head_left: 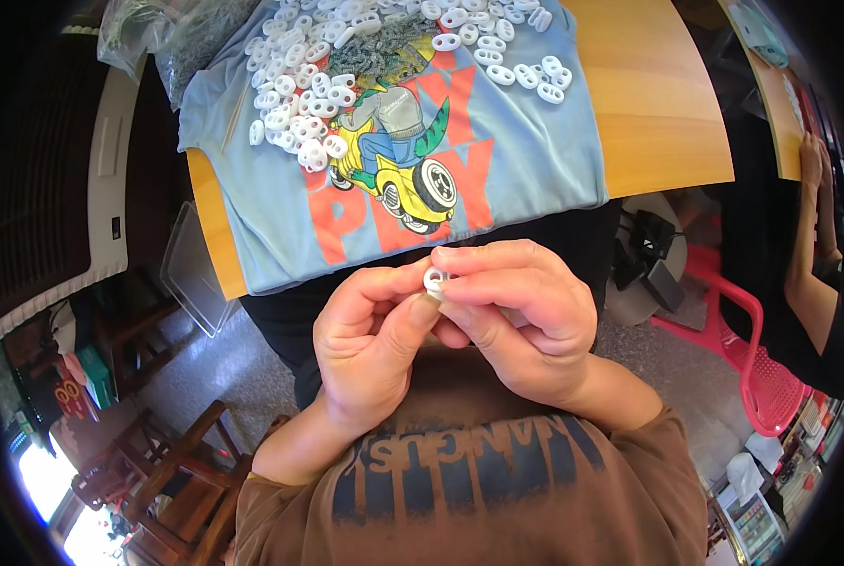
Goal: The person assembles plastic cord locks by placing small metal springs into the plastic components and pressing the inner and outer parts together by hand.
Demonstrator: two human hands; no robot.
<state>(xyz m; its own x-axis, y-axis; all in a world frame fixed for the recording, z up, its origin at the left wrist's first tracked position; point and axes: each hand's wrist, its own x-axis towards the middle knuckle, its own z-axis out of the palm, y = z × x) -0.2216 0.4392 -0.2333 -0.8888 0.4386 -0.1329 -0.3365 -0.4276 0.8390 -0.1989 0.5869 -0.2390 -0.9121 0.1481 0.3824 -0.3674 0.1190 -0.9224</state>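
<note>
My left hand (373, 330) and my right hand (528, 316) meet just in front of the table edge. Between their fingertips they pinch one small white oval plastic piece (434, 278) with a round hole, which looks like a cord lock. The fingers cover most of it, so anything else in the pinch is hidden. Beyond my hands, many like white two-holed pieces (290, 90) lie heaped on a blue T-shirt (535, 141) with a cartoon print. Next to them is a pile of tiny dark grey parts (384, 49), too small to make out singly.
The T-shirt covers much of a wooden table (662, 90). A clear plastic bag (191, 47) of grey material sits at the far left, near a thin stick (234, 121). Right of me stands a pink plastic chair (747, 349); another person's arm (807, 236) shows beyond it. Wooden chairs (182, 472) stand lower left.
</note>
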